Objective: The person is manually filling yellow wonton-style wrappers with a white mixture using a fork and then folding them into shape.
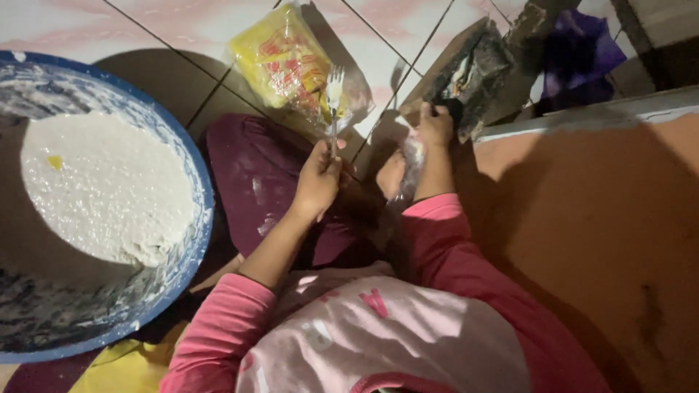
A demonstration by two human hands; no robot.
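Pink-veined floor tiles (211, 25) spread under you as you sit low beside an orange wall (597, 218), knees in dark maroon cloth. Your left hand (318, 182) is closed around the handle of a clear plastic fork (334, 98), fingers (331, 171) pressed together on it, tines pointing up and away from you. Just beyond those tines lies a yellow plastic packet (280, 62) with red print, flat on the tiles. Your right hand (435, 125) reaches forward with its fingers curled tight at the mouth of a thin clear plastic bag (410, 164), which trails back under the wrist; whether they pinch the film or the dark bundle (473, 69) just past them cannot be told. Well off to the left of your fork hand sits a wide blue basin (191, 156) holding white batter (105, 185) with a small yellow speck. By the look of it, you are at the bagging stage, fork ready, bag not yet opened. Spreading that bag's mouth would call for both sets of fingers.
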